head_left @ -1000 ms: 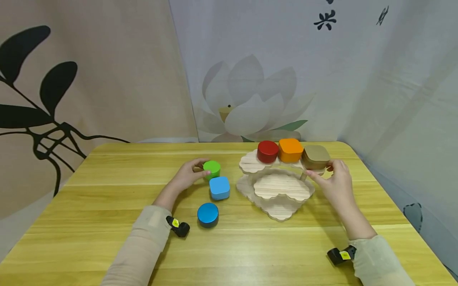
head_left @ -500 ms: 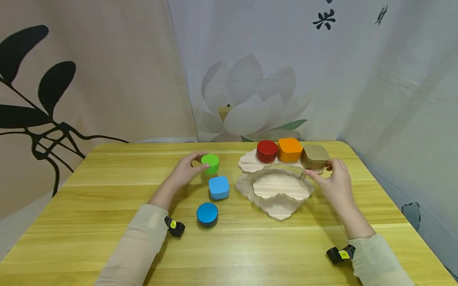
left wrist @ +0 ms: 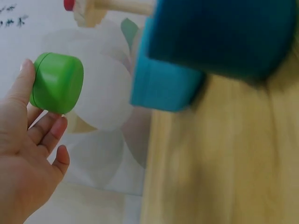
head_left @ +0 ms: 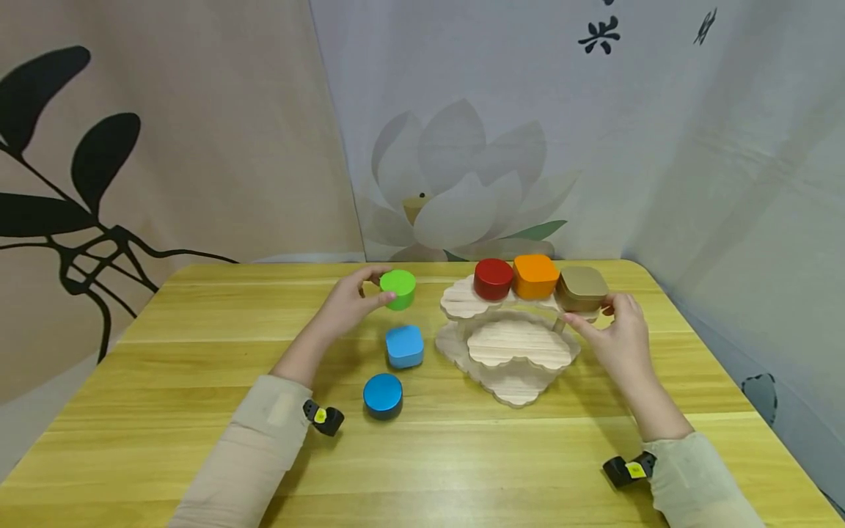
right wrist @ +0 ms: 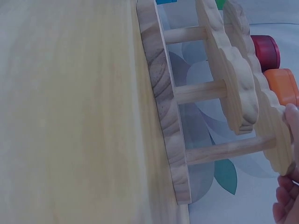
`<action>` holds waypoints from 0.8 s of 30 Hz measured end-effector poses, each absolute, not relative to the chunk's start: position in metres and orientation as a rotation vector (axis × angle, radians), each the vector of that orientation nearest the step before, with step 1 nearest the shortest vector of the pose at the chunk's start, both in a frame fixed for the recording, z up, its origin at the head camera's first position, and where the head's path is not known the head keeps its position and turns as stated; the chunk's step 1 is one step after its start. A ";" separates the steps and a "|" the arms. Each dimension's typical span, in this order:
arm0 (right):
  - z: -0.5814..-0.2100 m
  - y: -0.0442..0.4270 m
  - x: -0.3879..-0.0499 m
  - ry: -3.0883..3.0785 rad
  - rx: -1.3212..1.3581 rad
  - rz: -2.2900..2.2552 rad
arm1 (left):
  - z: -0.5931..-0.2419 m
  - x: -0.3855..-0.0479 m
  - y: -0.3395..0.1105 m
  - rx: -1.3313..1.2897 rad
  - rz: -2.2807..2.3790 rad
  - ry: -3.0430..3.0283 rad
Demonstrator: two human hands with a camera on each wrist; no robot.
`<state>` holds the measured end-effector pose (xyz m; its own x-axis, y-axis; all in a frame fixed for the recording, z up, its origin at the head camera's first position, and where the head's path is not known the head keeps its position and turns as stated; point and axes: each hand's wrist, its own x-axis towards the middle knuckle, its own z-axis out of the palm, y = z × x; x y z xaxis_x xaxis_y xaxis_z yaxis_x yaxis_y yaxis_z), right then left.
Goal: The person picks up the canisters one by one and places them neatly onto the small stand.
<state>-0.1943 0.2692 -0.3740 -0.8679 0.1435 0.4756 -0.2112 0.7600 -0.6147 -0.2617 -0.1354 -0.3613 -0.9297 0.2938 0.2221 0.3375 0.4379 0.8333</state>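
In the head view my left hand (head_left: 356, 299) pinches a green round block (head_left: 398, 290) between thumb and fingers, held above the table. The left wrist view shows the same green block (left wrist: 58, 82) at the fingertips of that hand (left wrist: 32, 144). My right hand (head_left: 623, 336) grips the right end of the top tier of a wooden cloud-shaped stand (head_left: 521, 345), beside a tan block (head_left: 582, 289). Red (head_left: 493, 279) and orange (head_left: 535, 277) blocks stand on that tier too. In the right wrist view the fingers (right wrist: 284, 198) lie at the tier's edge.
A light blue squarish block (head_left: 405, 347) stands on the wooden table (head_left: 462, 469) between my left hand and the stand. Nearer the front is a darker blue round block (head_left: 383, 397). A curtain with printed flowers (head_left: 462, 183) hangs behind the table.
The green block has risen from the table in my left hand, away from the light blue block, and shifted slightly right. My right hand and the stand stay in place.
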 end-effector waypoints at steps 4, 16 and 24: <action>-0.375 0.269 -0.195 -2.450 0.050 0.936 | -0.349 -0.257 -0.129 -0.589 -1.563 -2.574; -0.374 0.269 -0.194 -2.443 0.055 0.942 | -0.319 -0.248 -0.111 -0.643 -1.552 -2.517; -0.372 0.267 -0.192 -2.442 0.053 0.938 | -0.309 -0.246 -0.100 -0.662 -1.593 -2.450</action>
<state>-0.1921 0.2671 -0.3723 -0.8643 0.1447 0.4818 -0.2151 0.7595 -0.6139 -0.2455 -0.1000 -0.3091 -0.8924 0.2822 0.3521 0.4363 0.3406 0.8329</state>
